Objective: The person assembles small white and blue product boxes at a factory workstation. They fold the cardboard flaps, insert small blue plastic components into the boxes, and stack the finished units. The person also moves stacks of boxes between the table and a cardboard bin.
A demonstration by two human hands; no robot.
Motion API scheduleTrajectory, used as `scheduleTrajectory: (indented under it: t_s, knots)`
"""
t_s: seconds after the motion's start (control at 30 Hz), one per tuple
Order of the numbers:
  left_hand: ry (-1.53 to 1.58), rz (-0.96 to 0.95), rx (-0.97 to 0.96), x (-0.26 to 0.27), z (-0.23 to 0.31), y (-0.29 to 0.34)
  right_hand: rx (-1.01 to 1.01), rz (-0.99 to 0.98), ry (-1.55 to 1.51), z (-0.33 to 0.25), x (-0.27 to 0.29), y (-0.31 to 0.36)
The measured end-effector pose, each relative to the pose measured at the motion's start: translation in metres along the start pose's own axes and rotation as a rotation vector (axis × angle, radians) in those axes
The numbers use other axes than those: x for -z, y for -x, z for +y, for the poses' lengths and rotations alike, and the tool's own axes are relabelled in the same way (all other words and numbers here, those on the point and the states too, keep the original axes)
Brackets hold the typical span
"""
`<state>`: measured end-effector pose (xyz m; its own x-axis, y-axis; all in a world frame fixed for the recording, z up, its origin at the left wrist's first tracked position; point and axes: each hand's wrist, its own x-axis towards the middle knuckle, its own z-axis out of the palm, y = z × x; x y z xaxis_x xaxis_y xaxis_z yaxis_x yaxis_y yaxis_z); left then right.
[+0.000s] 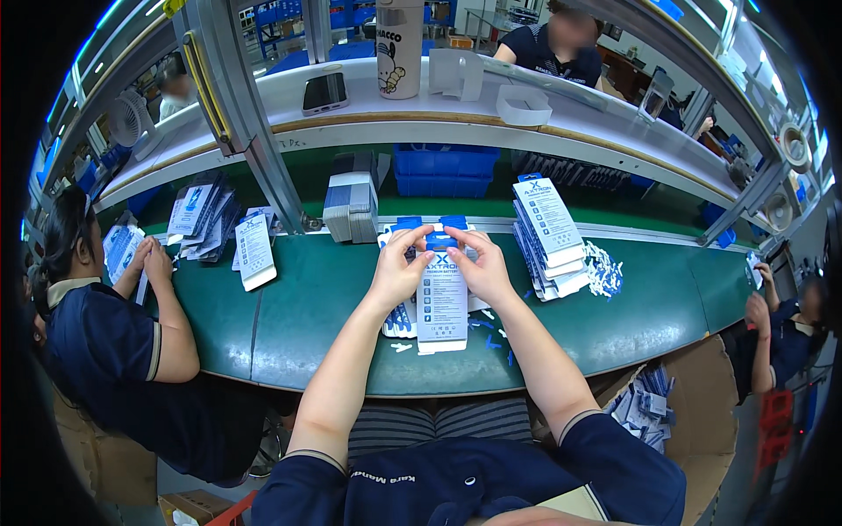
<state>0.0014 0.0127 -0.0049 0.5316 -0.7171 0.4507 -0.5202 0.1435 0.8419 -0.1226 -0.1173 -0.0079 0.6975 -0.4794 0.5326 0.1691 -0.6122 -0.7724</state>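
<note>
So your green worktop (631, 294) has a pile (399, 324) right in front of you, one white box (443, 307) over it, and your left hand (400, 265) and right hand (484, 266) have their fingers (424, 259) clamped on its top end.

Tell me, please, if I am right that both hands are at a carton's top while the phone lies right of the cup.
Not quite: the head view shows the phone left of the cup; the left hand and right hand are indeed at the top of the carton.
</note>
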Motion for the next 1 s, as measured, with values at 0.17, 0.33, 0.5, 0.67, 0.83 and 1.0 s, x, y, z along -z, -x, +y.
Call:
scheduleTrajectory:
  t_s: [0.17,0.33,0.5,0.67,0.83,1.0]
  knots:
    - [-0.056,0.001,-0.013,0.001,0.004,0.0,0.149,0.077,0.179,-0.01,-0.002,0.0]
    - [-0.132,-0.034,-0.03,0.003,0.0,-0.002,0.197,0.093,0.301,-0.009,-0.005,0.003]
    - [-0.185,0.007,-0.078,0.002,0.0,0.0,0.144,0.147,0.355,-0.009,-0.009,0.005]
    - [-0.241,-0.007,-0.155,-0.001,-0.01,-0.001,0.007,0.054,0.146,0.002,-0.011,0.006]
    - [-0.171,-0.019,-0.191,-0.001,-0.005,0.0,-0.237,-0.085,-0.158,0.009,-0.005,0.002]
    - [-0.119,-0.063,-0.186,0.001,-0.006,0.0,-0.271,-0.271,-0.198,0.017,-0.004,0.001]
